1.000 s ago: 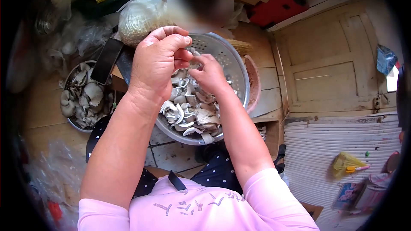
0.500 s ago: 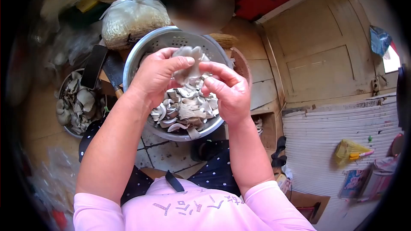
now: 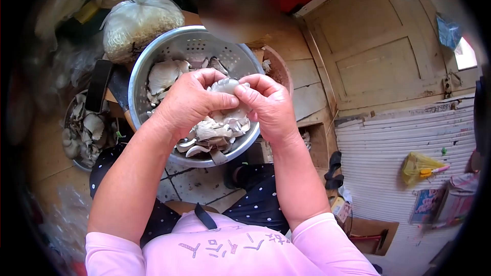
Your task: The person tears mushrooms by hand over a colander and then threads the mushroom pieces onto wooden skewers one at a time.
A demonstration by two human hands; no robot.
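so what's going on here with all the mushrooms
A person in a pink top holds one pale mushroom piece between both hands. The left hand and the right hand pinch it from either side, just above a metal colander. The colander holds a pile of cut mushrooms. To its left lies another heap of mushrooms, and a tied plastic bag sits behind.
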